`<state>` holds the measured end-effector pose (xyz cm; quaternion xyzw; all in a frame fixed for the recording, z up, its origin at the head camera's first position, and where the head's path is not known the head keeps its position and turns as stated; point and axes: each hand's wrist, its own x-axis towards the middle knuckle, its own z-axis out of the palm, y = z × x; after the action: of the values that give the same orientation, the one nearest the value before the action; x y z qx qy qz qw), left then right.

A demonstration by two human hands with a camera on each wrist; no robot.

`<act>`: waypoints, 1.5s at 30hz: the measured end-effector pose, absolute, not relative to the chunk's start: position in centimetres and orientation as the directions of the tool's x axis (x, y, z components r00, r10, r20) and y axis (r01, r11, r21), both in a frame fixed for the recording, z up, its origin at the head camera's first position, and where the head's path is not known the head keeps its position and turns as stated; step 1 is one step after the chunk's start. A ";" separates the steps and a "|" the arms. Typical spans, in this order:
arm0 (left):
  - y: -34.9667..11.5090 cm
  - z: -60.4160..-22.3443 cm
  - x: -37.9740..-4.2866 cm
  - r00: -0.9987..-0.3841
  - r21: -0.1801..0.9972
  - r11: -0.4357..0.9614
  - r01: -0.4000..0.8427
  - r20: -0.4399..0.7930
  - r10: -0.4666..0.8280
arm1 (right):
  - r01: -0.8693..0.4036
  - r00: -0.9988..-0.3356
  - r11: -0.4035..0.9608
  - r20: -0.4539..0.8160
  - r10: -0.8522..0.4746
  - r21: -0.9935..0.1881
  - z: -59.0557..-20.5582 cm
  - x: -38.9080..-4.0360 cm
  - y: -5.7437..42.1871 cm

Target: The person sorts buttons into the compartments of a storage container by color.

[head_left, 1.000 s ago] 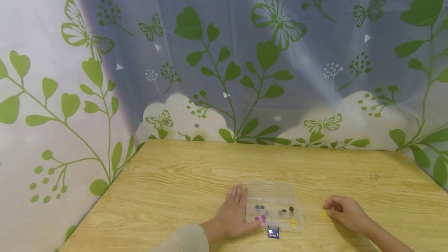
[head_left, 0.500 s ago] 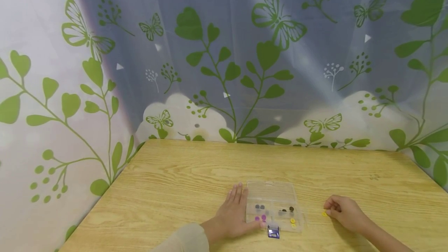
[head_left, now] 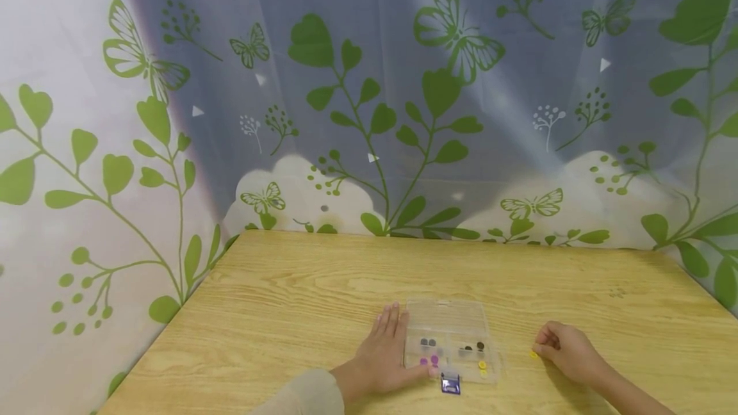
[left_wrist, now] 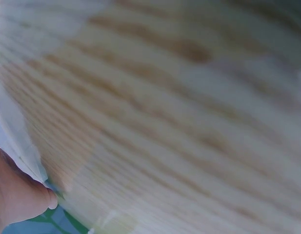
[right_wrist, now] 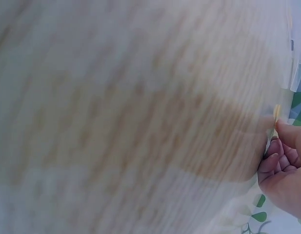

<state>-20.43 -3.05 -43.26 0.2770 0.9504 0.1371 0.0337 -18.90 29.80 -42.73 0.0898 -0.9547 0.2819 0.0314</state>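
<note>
My left hand [head_left: 380,354] lies with straight fingers along the left side of a clear plastic compartment box [head_left: 446,317], its thumb across the front left corner. The box's transparent lid is raised at the far side. Its compartments hold grey buttons [head_left: 428,342], black buttons [head_left: 480,346], purple buttons [head_left: 434,360] and yellow buttons [head_left: 482,365]. To the right of the box, my right hand [head_left: 567,351] pinches a yellow button [right_wrist: 277,111] between thumb and forefinger, the other fingers curled. In the left wrist view only part of the left hand [left_wrist: 21,197] shows at the lower left.
A small dark-blue frame-like piece [head_left: 450,383] sits at the box's front edge. The wood-grain table [head_left: 288,300] runs back to a patterned curtain [head_left: 369,82] with leaves and butterflies.
Almost nothing differs. The yellow button in the right fingers has shifted very slightly; the left hand and the box stay where they were.
</note>
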 end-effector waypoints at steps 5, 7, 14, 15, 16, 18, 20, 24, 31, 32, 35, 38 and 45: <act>-3.1 -43.2 -20.4 -0.846 0.282 0.811 0.513 0.004 0.534 | -0.165 -0.985 0.836 0.123 -0.117 -0.524 -42.7 -18.8 29.8; -3.1 -43.2 -20.4 -0.846 0.282 0.811 0.512 0.003 0.533 | -0.154 -0.987 0.832 0.117 -0.108 -0.533 -42.7 -18.7 29.8; -3.1 -43.2 -20.4 -0.844 0.277 0.811 0.515 0.002 0.536 | -0.105 -0.993 0.833 0.096 -0.063 -0.543 -42.5 -18.4 29.7; -3.1 -43.2 -20.4 -0.844 0.277 0.811 0.516 0.003 0.536 | -0.099 -0.994 0.832 0.095 -0.056 -0.545 -42.5 -18.4 29.7; -3.1 -43.2 -20.4 -0.843 0.274 0.810 0.519 0.007 0.538 | -0.093 -0.994 0.828 0.093 -0.050 -0.552 -42.4 -18.3 29.6; -3.1 -43.2 -20.4 -0.842 0.273 0.809 0.521 0.010 0.539 | -0.082 -0.995 0.822 0.092 -0.036 -0.563 -42.3 -18.3 29.4; -3.1 -43.1 -20.4 -0.842 0.274 0.808 0.522 0.011 0.540 | -0.070 -0.996 0.817 0.089 -0.023 -0.573 -42.2 -18.1 29.2; -3.2 -43.1 -20.3 -0.842 0.274 0.809 0.521 0.008 0.540 | -0.049 -0.997 0.807 0.080 -0.003 -0.588 -42.1 -17.8 28.7; -3.2 -42.9 -20.2 -0.843 0.270 0.812 0.518 0.004 0.537 | -0.011 -0.999 0.784 0.031 0.010 -0.621 -41.9 -17.5 28.1; -3.2 -42.9 -20.2 -0.844 0.267 0.812 0.518 0.006 0.537 | -0.008 -1.000 0.780 0.024 0.009 -0.625 -41.8 -17.4 28.0; -3.2 -42.9 -20.1 -0.845 0.264 0.814 0.517 0.008 0.535 | 0.002 -1.000 0.775 0.012 0.013 -0.632 -41.7 -17.3 27.8; -3.1 -42.9 -20.1 -0.846 0.262 0.816 0.516 0.006 0.533 | 0.006 -1.000 0.774 0.016 0.021 -0.633 -41.6 -17.2 27.5; -3.1 -43.1 -20.3 -0.844 0.268 0.812 0.518 0.004 0.537 | 0.002 -0.999 0.755 0.035 0.033 -0.656 -41.4 -17.1 26.8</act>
<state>-20.31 -3.09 -43.12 0.2772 0.9512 0.1304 0.0358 -17.10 26.84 -41.44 -0.0092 -0.9365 0.3498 0.0221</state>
